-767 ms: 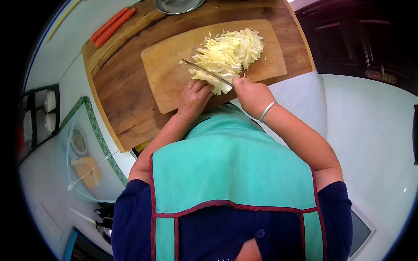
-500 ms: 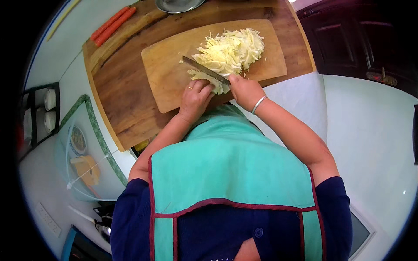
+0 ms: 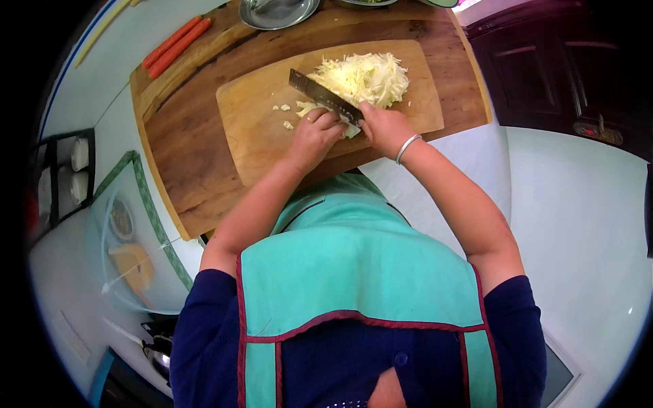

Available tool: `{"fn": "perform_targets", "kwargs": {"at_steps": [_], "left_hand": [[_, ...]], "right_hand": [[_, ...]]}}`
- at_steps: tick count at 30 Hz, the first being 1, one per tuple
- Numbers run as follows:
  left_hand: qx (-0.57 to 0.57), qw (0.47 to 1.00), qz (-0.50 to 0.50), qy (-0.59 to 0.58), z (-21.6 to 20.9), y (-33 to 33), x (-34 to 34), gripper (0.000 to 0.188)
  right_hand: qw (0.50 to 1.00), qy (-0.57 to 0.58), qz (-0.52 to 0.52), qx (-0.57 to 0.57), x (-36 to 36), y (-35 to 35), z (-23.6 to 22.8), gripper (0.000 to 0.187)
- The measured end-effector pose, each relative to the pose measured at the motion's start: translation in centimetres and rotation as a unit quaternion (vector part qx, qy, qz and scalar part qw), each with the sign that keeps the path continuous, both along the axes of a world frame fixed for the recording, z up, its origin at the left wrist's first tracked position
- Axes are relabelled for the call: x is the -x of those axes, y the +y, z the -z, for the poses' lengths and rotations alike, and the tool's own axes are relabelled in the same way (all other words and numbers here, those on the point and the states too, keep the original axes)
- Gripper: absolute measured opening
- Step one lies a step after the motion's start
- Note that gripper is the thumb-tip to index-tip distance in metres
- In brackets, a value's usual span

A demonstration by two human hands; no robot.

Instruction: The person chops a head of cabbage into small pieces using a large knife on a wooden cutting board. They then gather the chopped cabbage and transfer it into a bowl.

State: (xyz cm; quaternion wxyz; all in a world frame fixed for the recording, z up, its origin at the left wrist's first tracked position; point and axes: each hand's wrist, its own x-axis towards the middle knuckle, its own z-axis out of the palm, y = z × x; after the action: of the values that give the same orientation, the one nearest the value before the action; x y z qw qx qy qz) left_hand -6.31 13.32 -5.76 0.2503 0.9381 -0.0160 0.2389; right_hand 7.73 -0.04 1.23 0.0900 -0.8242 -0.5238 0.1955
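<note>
My right hand [image 3: 389, 133] is closed round the handle of a kitchen knife [image 3: 317, 91] with a broad dark blade. The blade slants up to the left, along the near side of a heap of shredded pale-yellow cabbage [image 3: 367, 76]. Just below the blade, my left hand [image 3: 315, 141] presses with bent fingers on a small remnant of cabbage [image 3: 351, 130], mostly hidden by the fingers. A few loose cabbage bits [image 3: 288, 125] lie left of the knife. Everything rests on a wooden cutting board [image 3: 253, 115].
Two carrots [image 3: 178, 47] lie at the far left of the wooden table [image 3: 178, 129]. A metal plate [image 3: 277, 15] stands at the far edge, with part of another dish [image 3: 367, 3] beside it. A dark door [image 3: 544, 71] is at the right.
The blade now shows more of its flat side, against the heap. Less cabbage shows by my left hand, which has shifted slightly right. Loose bits have appeared on the board's left, and the view has tilted.
</note>
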Motion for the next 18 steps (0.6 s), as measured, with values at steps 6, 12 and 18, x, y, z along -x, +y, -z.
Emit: {"fn": "perform_targets", "kwargs": {"at_steps": [6,12,18], "left_hand": [[0.013,0.998,-0.054,-0.003,-1.1,-1.0,0.9,0.023],[0.025,0.997,-0.077,0.015,-1.0,-0.3,1.6,0.022],[0.038,0.991,-0.096,0.081,-0.8,-0.2,1.9,0.025]], "right_hand": [[0.999,-0.020,-0.040,0.014,-0.1,0.0,-0.4,0.016],[0.996,-0.077,-0.049,0.011,2.0,-0.3,-3.5,0.014],[0.993,-0.083,-0.047,0.062,3.7,-0.9,-5.1,0.014]]}}
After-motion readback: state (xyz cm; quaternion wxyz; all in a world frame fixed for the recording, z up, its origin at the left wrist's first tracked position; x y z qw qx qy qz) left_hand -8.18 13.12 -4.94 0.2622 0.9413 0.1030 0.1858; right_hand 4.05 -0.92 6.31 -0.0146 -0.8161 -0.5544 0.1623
